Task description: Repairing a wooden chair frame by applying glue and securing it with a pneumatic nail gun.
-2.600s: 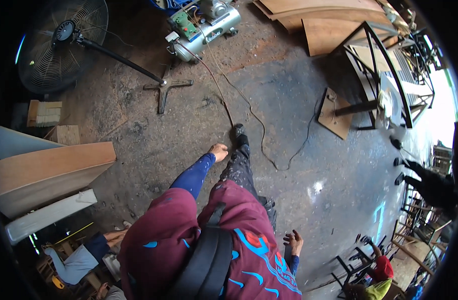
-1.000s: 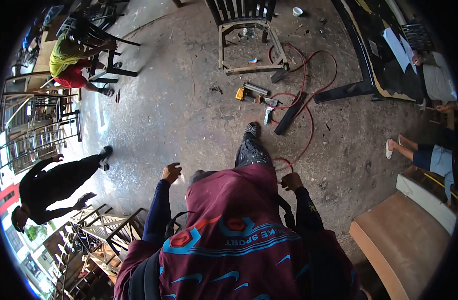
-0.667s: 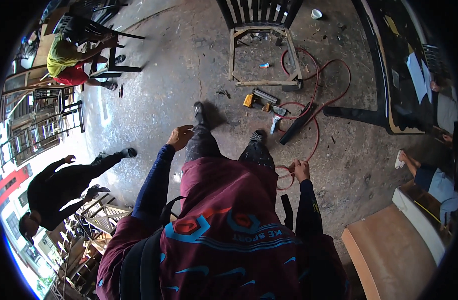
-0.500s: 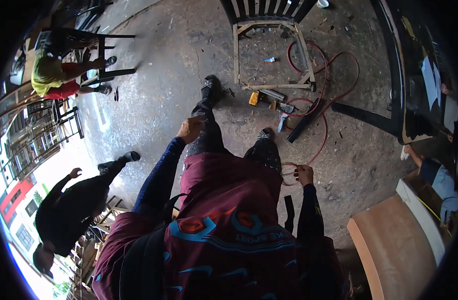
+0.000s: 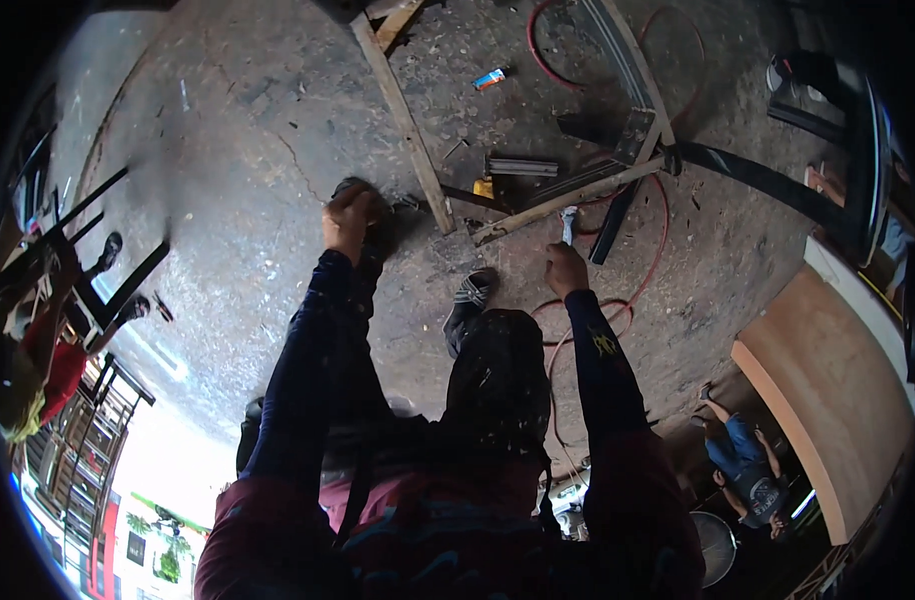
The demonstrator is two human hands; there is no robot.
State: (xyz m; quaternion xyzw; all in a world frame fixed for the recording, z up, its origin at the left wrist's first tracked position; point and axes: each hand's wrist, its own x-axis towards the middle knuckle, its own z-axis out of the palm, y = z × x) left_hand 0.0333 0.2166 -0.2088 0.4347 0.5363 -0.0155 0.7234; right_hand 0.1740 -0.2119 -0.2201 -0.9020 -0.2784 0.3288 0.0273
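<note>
Pale tool just ahead of my right hand, my two hands apart.
The pale tool (image 5: 569, 226) is at the near rail of the chair frame (image 5: 402, 122). My right hand (image 5: 567, 268) has its fingers curled; if it touches the tool, I cannot tell. My left hand (image 5: 347, 224) is over my left foot, also with curled fingers, and I cannot tell if it holds something. Beside the tool is the black bar (image 5: 614, 226), then the red hose (image 5: 667, 225). The yellow block (image 5: 484, 188) and metal bars (image 5: 523, 167) lie behind the rail, the blue tube (image 5: 490, 78) farther.
</note>
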